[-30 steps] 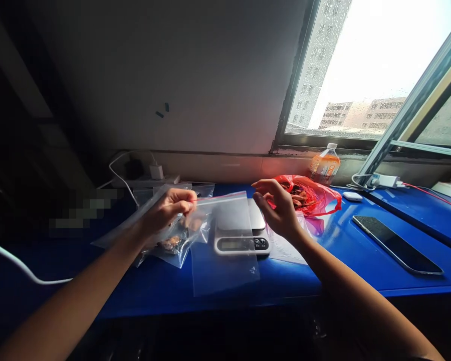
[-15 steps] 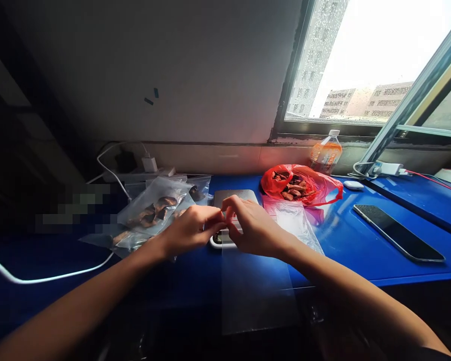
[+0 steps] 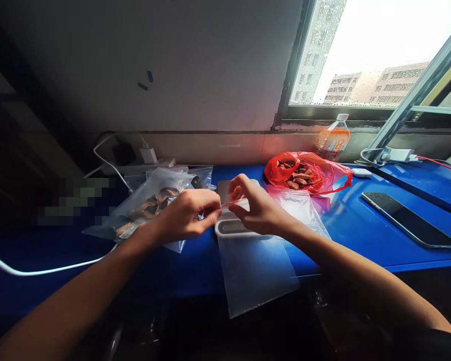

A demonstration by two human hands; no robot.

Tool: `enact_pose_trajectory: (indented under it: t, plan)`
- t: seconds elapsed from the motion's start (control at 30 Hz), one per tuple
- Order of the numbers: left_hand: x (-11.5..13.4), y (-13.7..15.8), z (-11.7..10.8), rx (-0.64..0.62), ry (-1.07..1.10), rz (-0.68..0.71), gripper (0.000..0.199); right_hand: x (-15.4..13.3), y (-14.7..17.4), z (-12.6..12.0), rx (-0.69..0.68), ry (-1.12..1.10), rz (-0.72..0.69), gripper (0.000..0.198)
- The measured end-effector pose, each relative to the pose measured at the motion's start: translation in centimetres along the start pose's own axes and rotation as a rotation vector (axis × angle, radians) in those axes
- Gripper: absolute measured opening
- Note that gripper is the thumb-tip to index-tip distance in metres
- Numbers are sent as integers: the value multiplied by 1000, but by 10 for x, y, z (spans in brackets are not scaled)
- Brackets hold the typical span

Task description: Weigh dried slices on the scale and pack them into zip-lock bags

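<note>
A clear plastic zip bag (image 3: 257, 276) hangs down in front of me, its top edge between my two hands. My left hand (image 3: 190, 213) pinches one top corner. My right hand (image 3: 257, 205) pinches the same edge a little further right, fingers curled. Behind and partly under the hands lies a white kitchen scale (image 3: 235, 228) with a metal plate, much of it covered. Left of my left hand rest clear bags of dried brown pieces (image 3: 158, 203). To the right of my right hand sits a stack of clear plastic bags (image 3: 298, 208).
An open red plastic bag (image 3: 281, 175) of brown chunks stands at the back, near an orange drink bottle (image 3: 334, 138). A phone (image 3: 409, 218) and a white case (image 3: 361, 173) lie to the right. A white cable (image 3: 41, 273) crosses the blue table at left.
My hands have drawn slightly apart along the bag's top edge. The hanging bag has swung and tilted, and the camera view has shifted a little.
</note>
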State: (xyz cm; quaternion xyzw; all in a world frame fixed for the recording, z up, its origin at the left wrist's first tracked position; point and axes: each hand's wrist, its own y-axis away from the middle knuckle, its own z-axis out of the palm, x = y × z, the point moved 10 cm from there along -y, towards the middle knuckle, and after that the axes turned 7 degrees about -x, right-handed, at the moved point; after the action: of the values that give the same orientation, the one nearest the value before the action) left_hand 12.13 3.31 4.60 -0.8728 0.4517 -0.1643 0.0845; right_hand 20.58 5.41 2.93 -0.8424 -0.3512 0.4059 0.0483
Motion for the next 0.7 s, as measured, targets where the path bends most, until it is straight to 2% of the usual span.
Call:
enact_pose_trajectory:
  t: [0.17,0.47,0.57,0.63,0.7]
  plan:
    - [-4,5,-14,48,79,-53,19,5,-2,-19,62,13,41,19]
    - [-13,10,-37,150,207,-70,18,11,-4,-53,178,-18,16,20]
    - [-16,11,-40,169,265,-69,19,31,1,-87,319,67,40,18]
    - [-20,14,-44,204,336,-83,21,51,14,-123,498,145,128,16]
    - [-30,17,-48,253,399,-139,23,68,31,-154,660,114,231,16]
